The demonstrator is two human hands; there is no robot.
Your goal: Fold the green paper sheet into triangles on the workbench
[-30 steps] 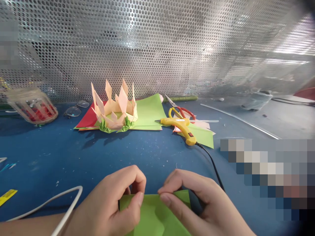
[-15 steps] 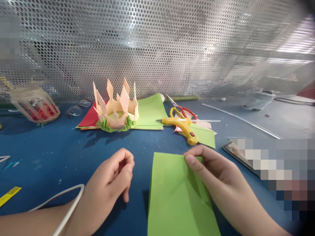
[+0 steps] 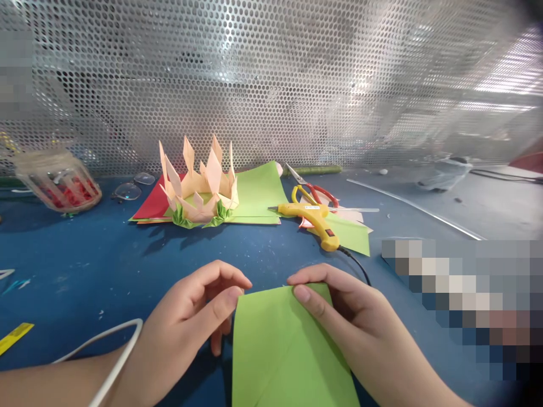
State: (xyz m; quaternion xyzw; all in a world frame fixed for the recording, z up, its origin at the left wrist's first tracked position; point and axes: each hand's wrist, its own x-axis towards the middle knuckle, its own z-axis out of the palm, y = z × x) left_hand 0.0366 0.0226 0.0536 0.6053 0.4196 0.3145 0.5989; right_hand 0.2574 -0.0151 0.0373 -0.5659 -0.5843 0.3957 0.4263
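Paper (image 3: 288,350), a green sheet, lies flat at the near edge of the desk (image 3: 106,254), its long axis running from the person toward the far mesh wall (image 3: 271,73), its short far edge square to that line. A diagonal crease crosses its lower half.

Right hand (image 3: 360,328) rests on the sheet's right side, forearm coming in from the near right corner; its thumb lies on top of the far edge and the curled fingers sit behind that edge, pinching the paper there. Left hand (image 3: 190,322) sits just beside the sheet's left edge, forearm coming in from the near left, fingers loosely curled and narrow, thumb tip touching the far left corner; whether it grips the paper I cannot tell. A white cable (image 3: 114,356) loops over the left wrist.

Toward the far edge stand a paper crown (image 3: 197,189) on coloured sheets (image 3: 254,195), a yellow glue gun (image 3: 314,217) and scissors (image 3: 311,189); a jar (image 3: 59,181) sits at the far left.
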